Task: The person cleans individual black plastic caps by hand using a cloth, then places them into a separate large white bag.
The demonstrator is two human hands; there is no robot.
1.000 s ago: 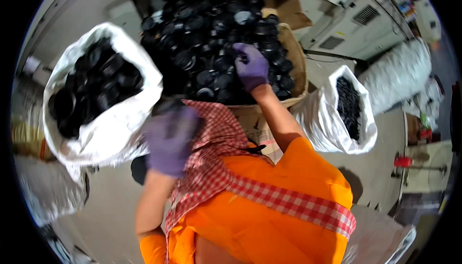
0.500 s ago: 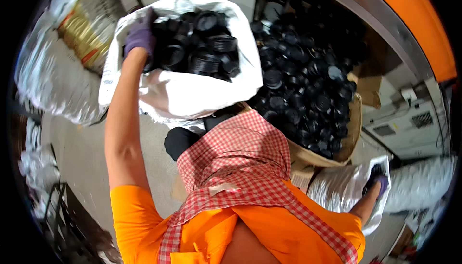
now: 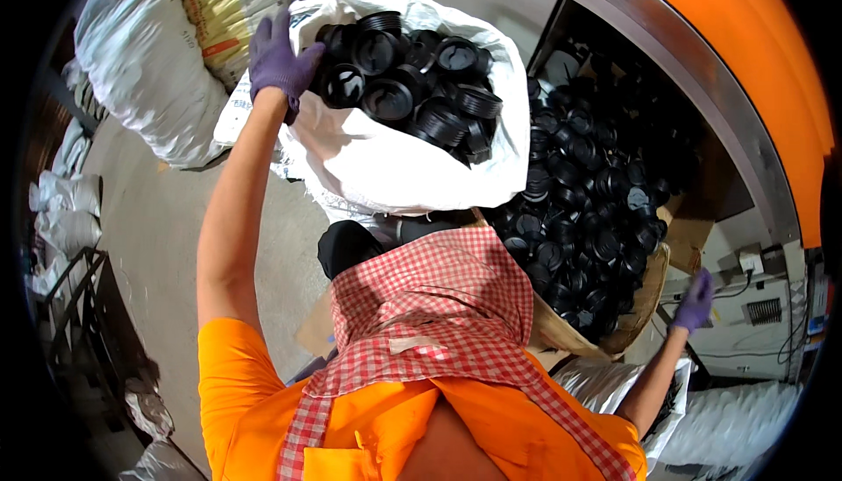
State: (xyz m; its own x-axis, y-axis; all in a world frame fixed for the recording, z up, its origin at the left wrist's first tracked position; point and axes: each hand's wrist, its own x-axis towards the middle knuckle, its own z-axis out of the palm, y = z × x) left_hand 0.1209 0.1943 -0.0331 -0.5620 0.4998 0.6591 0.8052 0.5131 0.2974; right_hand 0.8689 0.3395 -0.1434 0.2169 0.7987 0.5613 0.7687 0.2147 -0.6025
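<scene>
My left hand (image 3: 282, 62), in a purple glove, is at the left rim of a white woven sack (image 3: 368, 161). Its fingers are spread and hold nothing. Round black plastic caps (image 3: 386, 99) fill the sack's mouth, some nested in short stacks. Far out at the right, my right hand (image 3: 695, 302), gloved the same, is in the air with fingers stretched out and nothing in it. Below its forearm lies a second white sack (image 3: 605, 382), with dark pieces partly showing at its opening. A cardboard box (image 3: 645, 306) between the hands holds a large heap of similar black caps (image 3: 588, 209).
Full white bags (image 3: 145, 60) stand at the left, beside a yellow-and-white bag (image 3: 215, 16). An orange machine frame (image 3: 745, 60) curves over the box. A grey cabinet (image 3: 745, 323) with cables is at the right, and a dark metal rack (image 3: 74, 314) at the lower left.
My right hand has risen out of the right sack's mouth into the air. My left hand has come from among the caps to the sack's rim, fingers spread. The view has shifted.
</scene>
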